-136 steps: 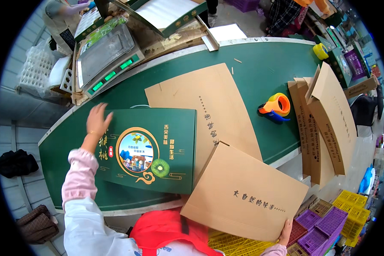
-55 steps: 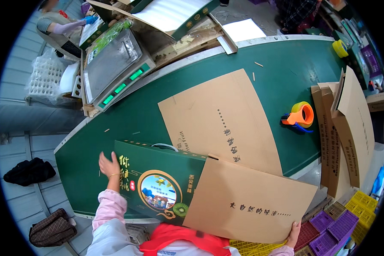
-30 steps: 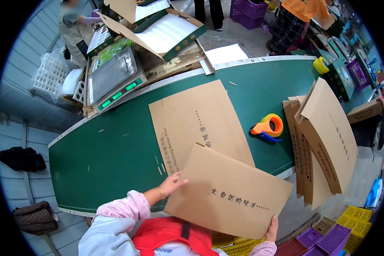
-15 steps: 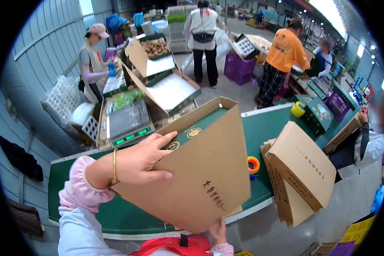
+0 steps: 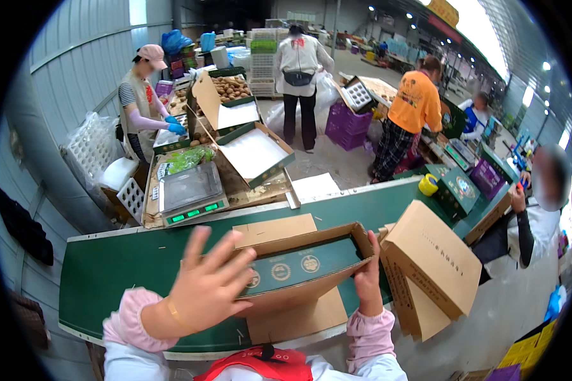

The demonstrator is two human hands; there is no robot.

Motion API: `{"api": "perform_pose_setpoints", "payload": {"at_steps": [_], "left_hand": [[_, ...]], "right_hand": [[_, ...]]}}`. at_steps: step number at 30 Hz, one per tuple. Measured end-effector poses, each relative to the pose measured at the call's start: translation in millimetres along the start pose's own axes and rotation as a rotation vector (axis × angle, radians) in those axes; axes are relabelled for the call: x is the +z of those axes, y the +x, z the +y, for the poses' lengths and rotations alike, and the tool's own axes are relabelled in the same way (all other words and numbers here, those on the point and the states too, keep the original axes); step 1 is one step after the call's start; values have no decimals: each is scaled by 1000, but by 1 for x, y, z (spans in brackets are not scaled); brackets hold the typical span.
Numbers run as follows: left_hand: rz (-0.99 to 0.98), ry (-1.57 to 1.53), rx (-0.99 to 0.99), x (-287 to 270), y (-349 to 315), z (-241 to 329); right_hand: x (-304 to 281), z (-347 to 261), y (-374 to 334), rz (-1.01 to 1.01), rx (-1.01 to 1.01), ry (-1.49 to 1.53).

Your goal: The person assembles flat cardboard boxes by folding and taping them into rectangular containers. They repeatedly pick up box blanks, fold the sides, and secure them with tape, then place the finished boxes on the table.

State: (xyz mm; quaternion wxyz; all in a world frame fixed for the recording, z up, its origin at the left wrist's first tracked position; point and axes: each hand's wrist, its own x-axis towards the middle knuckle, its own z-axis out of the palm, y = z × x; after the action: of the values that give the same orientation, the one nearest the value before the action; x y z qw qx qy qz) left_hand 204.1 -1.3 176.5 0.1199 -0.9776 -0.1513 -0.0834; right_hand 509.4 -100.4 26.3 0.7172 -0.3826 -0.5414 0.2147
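A brown cardboard carton point(image 5: 279, 300) stands open-topped in front of me, its flaps folded out on the green conveyor belt. Inside it sits a dark green box point(image 5: 329, 256) with pale round emblems on its face. My right hand point(image 5: 367, 282) grips the carton's right end, thumb along the upper edge. At the carton's left end, my left hand point(image 5: 203, 286) is spread open, slightly blurred, with its fingertips near the rim; whether they touch it I cannot tell.
Folded brown cartons point(image 5: 435, 263) lean stacked at the right edge of the green belt point(image 5: 121, 267). Beyond the belt are a scale point(image 5: 192, 193), an open white-lined box point(image 5: 253, 153) and a yellow tape roll point(image 5: 428, 185). Several people work around, one close at right point(image 5: 534, 222).
The carton has turned from tilted to upright and come down to the belt. My left hand has let go of its side and spread; my right hand has moved up to its right end.
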Motion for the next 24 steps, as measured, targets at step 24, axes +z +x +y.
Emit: {"api": "perform_pose_setpoints", "payload": {"at_steps": [24], "left_hand": [[919, -988, -425, 112, -43, -9]], "right_hand": [[1, -15, 58, -274, -186, -645]]}}
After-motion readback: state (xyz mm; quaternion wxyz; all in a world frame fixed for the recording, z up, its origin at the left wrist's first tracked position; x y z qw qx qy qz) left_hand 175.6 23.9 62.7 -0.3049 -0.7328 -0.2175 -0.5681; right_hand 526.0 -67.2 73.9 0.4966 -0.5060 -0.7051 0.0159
